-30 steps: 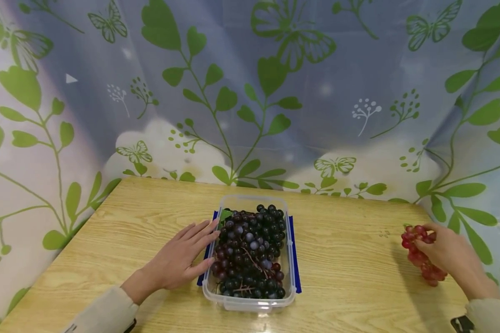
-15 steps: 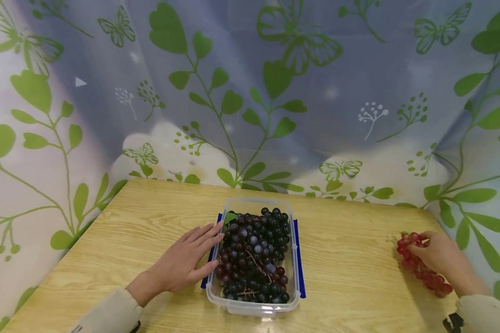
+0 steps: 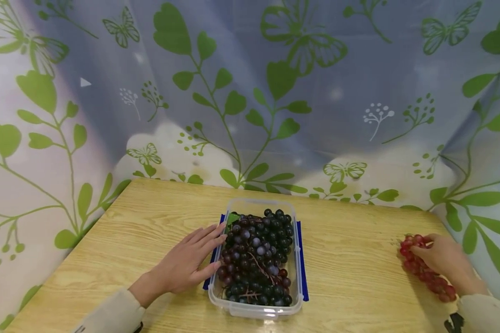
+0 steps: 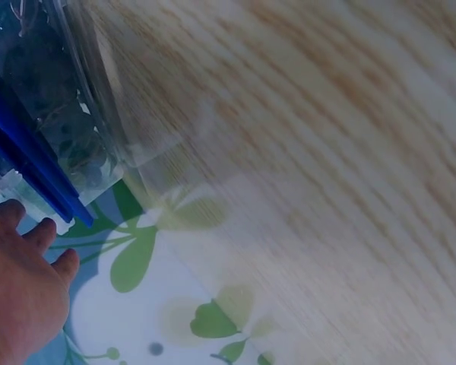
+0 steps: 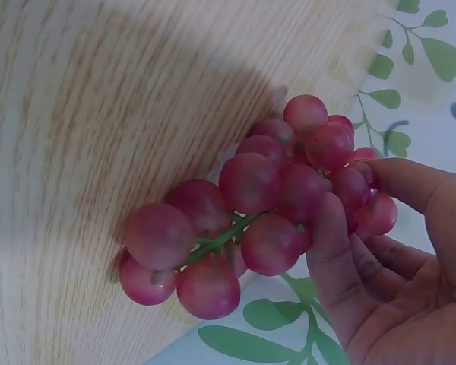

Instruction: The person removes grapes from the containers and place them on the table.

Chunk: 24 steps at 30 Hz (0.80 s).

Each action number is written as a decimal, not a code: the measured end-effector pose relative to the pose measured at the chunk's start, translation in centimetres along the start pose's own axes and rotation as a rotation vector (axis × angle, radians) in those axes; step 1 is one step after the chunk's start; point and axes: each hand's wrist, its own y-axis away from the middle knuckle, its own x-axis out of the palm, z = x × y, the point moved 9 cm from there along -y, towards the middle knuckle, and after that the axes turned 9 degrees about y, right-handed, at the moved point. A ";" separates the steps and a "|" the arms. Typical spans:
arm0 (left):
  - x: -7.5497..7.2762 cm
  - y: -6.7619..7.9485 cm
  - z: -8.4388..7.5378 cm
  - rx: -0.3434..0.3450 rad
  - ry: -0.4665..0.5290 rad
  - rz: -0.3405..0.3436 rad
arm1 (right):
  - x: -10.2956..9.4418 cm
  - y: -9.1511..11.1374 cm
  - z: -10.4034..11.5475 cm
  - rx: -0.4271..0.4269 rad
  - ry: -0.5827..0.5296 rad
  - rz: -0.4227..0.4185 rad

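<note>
A clear plastic box (image 3: 256, 311) with blue side clips stands on the table, filled with bunches of dark grapes (image 3: 258, 254). My left hand (image 3: 182, 261) lies along its left side, fingers straight, fingertips at the rim; in the left wrist view, the fingers are beside a blue clip (image 4: 30, 144). Over at the right of the table, my right hand (image 3: 450, 263) pinches the upper end of a bunch of red grapes (image 3: 426, 273). The right wrist view has the thumb and fingers around that end, while the green stem (image 5: 216, 242) shows between the grapes.
The wooden table (image 3: 350, 259) reaches back to a curtain (image 3: 316, 111) printed with green leaves and butterflies, which also hangs along both sides. A green leaf (image 3: 232, 219) shows at the box's back left corner.
My right hand has lowered the red grapes, and the bunch now lies stretched along the tabletop. The left hand keeps its place at the box. The head view has shifted slightly.
</note>
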 end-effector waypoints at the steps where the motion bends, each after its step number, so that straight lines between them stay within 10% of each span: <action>1: 0.0 0.0 0.0 0.000 0.000 0.000 | 0.1 -0.1 -0.1 0.003 0.003 0.004; 24: 0.1 0.1 0.0 0.003 -0.007 -0.020 | 1.6 -0.7 -3.2 0.111 0.024 0.060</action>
